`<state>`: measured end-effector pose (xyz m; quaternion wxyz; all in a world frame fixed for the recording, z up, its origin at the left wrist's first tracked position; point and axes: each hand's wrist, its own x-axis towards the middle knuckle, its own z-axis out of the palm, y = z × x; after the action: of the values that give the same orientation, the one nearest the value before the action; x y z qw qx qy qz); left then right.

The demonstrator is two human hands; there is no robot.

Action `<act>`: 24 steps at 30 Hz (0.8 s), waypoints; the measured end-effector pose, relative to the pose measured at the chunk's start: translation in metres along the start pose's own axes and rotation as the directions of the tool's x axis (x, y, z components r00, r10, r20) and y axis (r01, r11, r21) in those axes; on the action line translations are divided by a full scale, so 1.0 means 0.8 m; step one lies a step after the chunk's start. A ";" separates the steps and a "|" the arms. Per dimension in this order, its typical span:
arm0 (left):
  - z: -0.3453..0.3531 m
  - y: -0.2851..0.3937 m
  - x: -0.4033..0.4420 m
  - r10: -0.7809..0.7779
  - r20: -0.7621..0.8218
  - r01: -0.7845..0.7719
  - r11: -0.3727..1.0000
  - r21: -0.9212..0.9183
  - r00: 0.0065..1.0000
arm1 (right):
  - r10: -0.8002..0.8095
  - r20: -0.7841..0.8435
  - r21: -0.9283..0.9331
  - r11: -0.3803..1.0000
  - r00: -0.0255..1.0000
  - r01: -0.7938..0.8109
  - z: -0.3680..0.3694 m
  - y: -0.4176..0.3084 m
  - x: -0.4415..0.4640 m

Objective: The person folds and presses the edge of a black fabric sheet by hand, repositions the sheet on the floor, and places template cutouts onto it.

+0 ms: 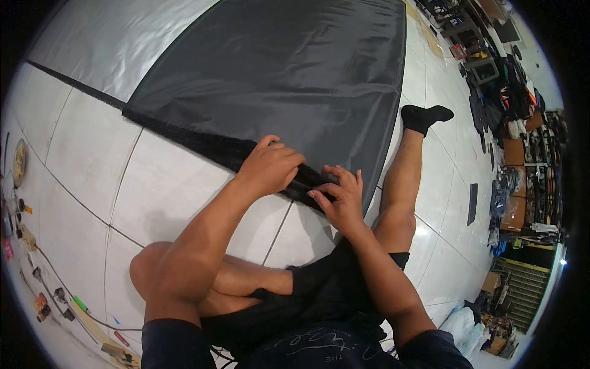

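Observation:
A large dark grey sheet (276, 74) of smooth, slightly shiny material lies on the floor before me. Along its near side runs a black, fuzzy-looking edge strip (190, 136). My left hand (271, 165) is closed over this strip, its fingers curled around the border and partly hiding it. Just to the right, my right hand (343, 198) has thumb and index finger pinching the strip near the sheet's corner, while its other fingers stay raised. Between both hands the strip looks bunched or folded.
A silvery sheet (123, 43) spreads out at the upper left. My outstretched leg (402, 169) lies right of the dark sheet on white tiles (80, 154). Cables and small tools, including a green one (80, 303), lie at lower left. Crowded shelves (534, 190) line the right.

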<state>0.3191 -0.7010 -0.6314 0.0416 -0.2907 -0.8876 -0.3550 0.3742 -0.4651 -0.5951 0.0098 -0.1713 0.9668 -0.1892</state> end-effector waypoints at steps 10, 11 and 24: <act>-0.021 0.012 0.004 -0.021 0.083 0.023 0.999 -0.024 0.996 | -0.181 -0.235 -0.193 0.972 0.955 0.137 0.007 0.003 0.013; -0.024 0.014 0.004 -0.031 0.119 0.036 0.999 -0.035 0.992 | -0.181 -0.234 -0.192 0.972 0.955 0.137 0.008 0.003 0.014; -0.001 0.001 0.002 -0.008 0.030 0.008 1.000 -0.006 1.000 | -0.224 -0.063 -0.298 0.934 0.972 0.196 0.020 -0.008 -0.019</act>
<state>0.3182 -0.7007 -0.6298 0.0260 -0.2925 -0.8883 -0.3533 0.3917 -0.4718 -0.6083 -0.0823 -0.2641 0.9595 -0.0534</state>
